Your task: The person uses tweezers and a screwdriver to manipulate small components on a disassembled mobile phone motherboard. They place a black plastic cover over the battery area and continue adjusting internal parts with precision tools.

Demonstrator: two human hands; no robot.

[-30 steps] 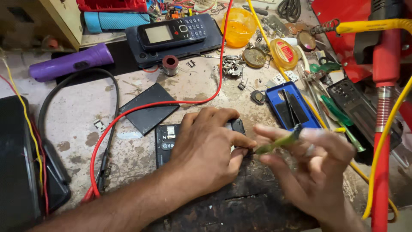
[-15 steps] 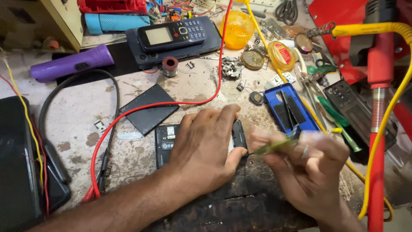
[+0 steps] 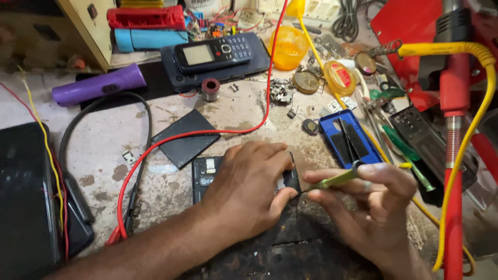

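The left hand (image 3: 249,192) presses flat on an opened black phone (image 3: 206,173), whose long axis runs left-right. The right hand (image 3: 371,207) pinches a thin yellow-green screwdriver (image 3: 337,180), tip pointing left at the phone.

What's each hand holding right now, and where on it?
Right hand pinches a green-handled screwdriver at its handle. Left hand lies flat over the opened black phone, covering its right half.

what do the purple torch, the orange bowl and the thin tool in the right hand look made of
Purple torch: likely plastic, smooth with a soft sheen.
Orange bowl: translucent plastic, since light glows through its wall.
Thin tool in the right hand: yellow-green handle, probably plastic; its dark tip looks like metal, too small to be sure.
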